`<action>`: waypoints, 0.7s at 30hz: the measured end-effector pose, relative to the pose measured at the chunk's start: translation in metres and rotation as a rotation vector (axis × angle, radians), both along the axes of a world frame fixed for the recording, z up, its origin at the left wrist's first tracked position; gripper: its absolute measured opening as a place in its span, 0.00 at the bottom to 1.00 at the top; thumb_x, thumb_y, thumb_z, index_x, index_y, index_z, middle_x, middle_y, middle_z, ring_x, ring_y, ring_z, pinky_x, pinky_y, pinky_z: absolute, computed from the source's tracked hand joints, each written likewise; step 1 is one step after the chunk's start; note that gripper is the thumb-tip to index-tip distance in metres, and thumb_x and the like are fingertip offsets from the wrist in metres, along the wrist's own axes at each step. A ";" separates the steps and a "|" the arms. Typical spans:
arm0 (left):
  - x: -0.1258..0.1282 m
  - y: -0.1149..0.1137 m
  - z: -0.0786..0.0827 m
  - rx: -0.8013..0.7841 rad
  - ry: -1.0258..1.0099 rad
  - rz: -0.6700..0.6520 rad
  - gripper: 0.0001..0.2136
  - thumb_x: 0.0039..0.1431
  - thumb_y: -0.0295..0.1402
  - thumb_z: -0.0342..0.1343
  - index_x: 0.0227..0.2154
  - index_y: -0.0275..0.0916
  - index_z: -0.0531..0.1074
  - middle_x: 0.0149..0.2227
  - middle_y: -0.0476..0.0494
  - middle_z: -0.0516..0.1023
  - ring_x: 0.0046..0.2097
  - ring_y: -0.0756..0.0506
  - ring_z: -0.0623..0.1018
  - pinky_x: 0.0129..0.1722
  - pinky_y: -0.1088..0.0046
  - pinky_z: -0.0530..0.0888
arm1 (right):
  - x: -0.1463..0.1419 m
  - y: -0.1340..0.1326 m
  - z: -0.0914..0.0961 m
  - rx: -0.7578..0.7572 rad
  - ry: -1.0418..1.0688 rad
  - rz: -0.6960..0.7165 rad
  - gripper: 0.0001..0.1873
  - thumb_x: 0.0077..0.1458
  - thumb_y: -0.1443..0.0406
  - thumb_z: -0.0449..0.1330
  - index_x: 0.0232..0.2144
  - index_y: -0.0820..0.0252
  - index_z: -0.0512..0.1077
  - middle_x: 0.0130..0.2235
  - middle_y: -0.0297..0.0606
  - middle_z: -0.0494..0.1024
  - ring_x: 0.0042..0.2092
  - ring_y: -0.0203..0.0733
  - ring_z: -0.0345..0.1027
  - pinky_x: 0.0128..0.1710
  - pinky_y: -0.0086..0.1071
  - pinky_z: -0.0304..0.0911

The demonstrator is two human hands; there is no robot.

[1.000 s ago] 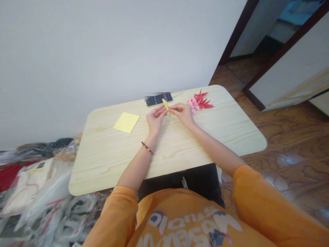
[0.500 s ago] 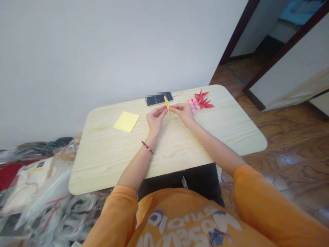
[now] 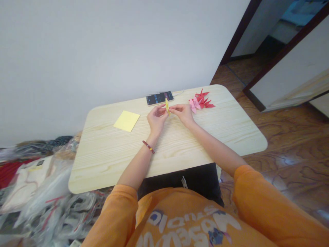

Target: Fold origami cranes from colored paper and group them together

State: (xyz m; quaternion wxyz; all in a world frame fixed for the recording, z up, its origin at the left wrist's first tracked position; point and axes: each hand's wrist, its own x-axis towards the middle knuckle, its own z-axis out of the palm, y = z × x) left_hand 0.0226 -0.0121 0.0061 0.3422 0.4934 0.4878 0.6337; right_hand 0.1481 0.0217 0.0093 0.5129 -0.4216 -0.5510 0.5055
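Both of my hands are above the middle of the far side of the pale wooden table. My left hand and my right hand pinch a narrow folded piece of yellow paper between their fingertips. Part of its lower end is hidden by my fingers. A flat yellow paper square lies to the left of my left hand. Beyond my right hand is a small heap of red and pink origami cranes.
A black smartphone with a thin cable lies at the table's far edge, just beyond my hands. A white wall rises behind the table. Plastic bags are piled on the left, and a brown wooden floor spreads to the right.
The folded yellow paper has turned from a slant to nearly upright between my fingertips. My hands have drawn slightly closer together.
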 end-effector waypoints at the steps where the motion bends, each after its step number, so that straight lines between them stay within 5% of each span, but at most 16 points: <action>1: 0.001 -0.001 0.000 0.005 0.014 0.009 0.16 0.47 0.34 0.64 0.41 0.38 0.74 0.34 0.44 0.81 0.37 0.46 0.80 0.43 0.67 0.76 | 0.000 0.000 0.001 0.000 -0.007 -0.001 0.13 0.38 0.58 0.69 0.25 0.61 0.78 0.32 0.39 0.81 0.38 0.44 0.75 0.44 0.38 0.69; 21: 0.004 -0.009 0.004 0.045 0.160 0.070 0.13 0.51 0.36 0.63 0.41 0.43 0.74 0.34 0.46 0.80 0.38 0.46 0.80 0.43 0.67 0.74 | -0.003 0.004 -0.003 0.001 0.031 0.012 0.13 0.37 0.60 0.67 0.24 0.60 0.70 0.27 0.34 0.75 0.33 0.39 0.71 0.38 0.34 0.67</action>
